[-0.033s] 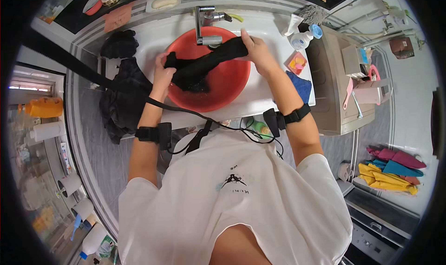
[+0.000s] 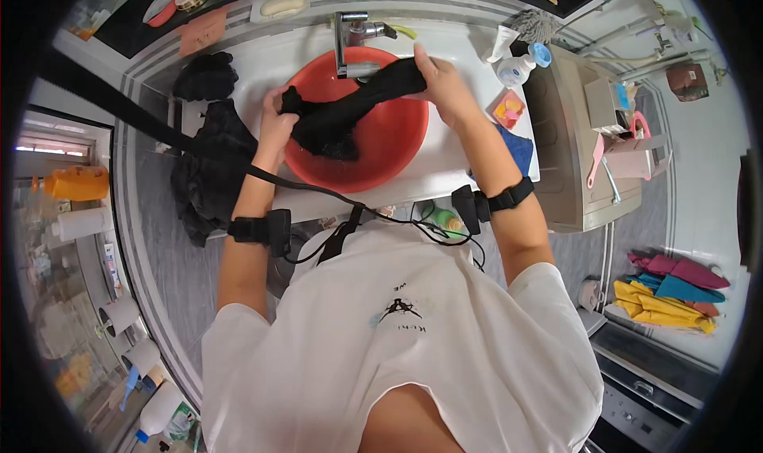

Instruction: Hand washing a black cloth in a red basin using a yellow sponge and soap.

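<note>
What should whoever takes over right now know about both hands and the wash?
Left hand: grip shut on the left end of the black garment.
Right hand: grip shut on its right end, near the tap.
The garment stretches above the red basin in the white sink.
Done: garment lifted from the basin.
Left: a dark clothes pile lies beside the sink.

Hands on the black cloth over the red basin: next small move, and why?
Probably twist it: left hand and right hand grip opposite ends of the black cloth, stretched over the red basin below the tap, so any drips would land in the basin.
</note>
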Action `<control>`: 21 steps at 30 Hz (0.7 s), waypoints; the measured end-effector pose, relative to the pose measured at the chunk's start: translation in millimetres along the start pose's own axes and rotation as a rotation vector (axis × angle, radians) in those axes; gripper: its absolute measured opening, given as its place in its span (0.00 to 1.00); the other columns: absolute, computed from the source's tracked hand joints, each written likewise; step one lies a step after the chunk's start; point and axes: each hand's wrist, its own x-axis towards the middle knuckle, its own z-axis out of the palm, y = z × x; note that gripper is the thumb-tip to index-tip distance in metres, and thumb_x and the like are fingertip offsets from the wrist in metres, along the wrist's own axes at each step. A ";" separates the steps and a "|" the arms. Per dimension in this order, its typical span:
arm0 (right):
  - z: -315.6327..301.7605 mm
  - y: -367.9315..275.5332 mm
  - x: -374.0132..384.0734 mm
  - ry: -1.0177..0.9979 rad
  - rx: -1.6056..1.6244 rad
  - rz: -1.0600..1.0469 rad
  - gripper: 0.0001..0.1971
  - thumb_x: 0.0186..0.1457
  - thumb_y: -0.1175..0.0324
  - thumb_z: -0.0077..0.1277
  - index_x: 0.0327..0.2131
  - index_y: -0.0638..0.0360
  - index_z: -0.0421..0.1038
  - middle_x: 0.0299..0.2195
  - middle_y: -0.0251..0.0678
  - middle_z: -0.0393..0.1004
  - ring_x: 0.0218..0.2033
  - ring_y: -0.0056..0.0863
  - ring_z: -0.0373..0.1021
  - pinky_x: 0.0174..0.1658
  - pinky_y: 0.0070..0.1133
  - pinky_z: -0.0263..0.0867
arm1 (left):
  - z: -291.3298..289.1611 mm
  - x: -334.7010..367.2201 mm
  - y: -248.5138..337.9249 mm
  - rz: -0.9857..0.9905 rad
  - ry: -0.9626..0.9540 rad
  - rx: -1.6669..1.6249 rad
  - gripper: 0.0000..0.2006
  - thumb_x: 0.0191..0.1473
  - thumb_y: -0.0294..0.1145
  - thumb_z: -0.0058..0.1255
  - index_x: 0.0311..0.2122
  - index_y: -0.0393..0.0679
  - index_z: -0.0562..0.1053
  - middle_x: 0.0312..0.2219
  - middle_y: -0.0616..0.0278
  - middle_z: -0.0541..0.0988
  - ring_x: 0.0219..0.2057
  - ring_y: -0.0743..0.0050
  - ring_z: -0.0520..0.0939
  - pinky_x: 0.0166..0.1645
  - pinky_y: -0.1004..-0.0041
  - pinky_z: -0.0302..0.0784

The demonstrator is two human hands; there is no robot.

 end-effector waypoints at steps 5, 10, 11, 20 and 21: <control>4.9 -66.0 -11.5 -0.021 0.094 -0.166 0.27 0.58 0.48 0.42 0.40 0.70 0.67 0.36 0.41 0.73 0.37 0.28 0.72 0.40 0.26 0.70 | -12.7 -3.6 76.3 0.082 -0.043 0.001 0.30 0.36 0.14 0.38 0.51 0.46 0.63 0.29 0.68 0.69 0.26 0.83 0.69 0.24 0.80 0.66; -4.0 -110.5 -22.4 -0.075 0.261 -0.278 0.29 0.53 0.40 0.41 0.48 0.55 0.63 0.53 0.47 0.60 0.51 0.43 0.62 0.50 0.43 0.59 | 0.8 -28.8 149.0 0.199 -0.021 -0.274 0.28 0.36 0.13 0.38 0.49 0.38 0.64 0.29 0.70 0.67 0.31 0.83 0.68 0.40 0.82 0.66; -5.5 -111.4 -23.1 -0.082 0.264 -0.275 0.29 0.53 0.40 0.41 0.48 0.55 0.63 0.53 0.47 0.60 0.51 0.43 0.62 0.50 0.43 0.59 | -3.2 -27.3 148.1 0.199 -0.014 -0.271 0.28 0.36 0.13 0.38 0.49 0.38 0.64 0.29 0.70 0.67 0.31 0.83 0.68 0.40 0.82 0.66; -41.6 -24.2 7.4 0.249 -0.582 -0.162 0.32 0.57 0.43 0.38 0.31 0.71 0.72 0.25 0.47 0.73 0.29 0.35 0.71 0.36 0.28 0.64 | -45.1 3.6 61.4 -0.006 0.066 -0.394 0.17 0.38 0.14 0.41 0.38 0.41 0.67 0.31 0.69 0.67 0.30 0.80 0.70 0.36 0.82 0.65; -48.6 -6.7 17.1 0.251 -0.582 -0.151 0.32 0.57 0.43 0.38 0.31 0.71 0.72 0.25 0.47 0.73 0.29 0.35 0.71 0.36 0.28 0.64 | -45.0 1.7 53.3 0.034 0.082 -0.340 0.16 0.39 0.14 0.40 0.37 0.40 0.68 0.29 0.70 0.67 0.29 0.81 0.69 0.36 0.82 0.64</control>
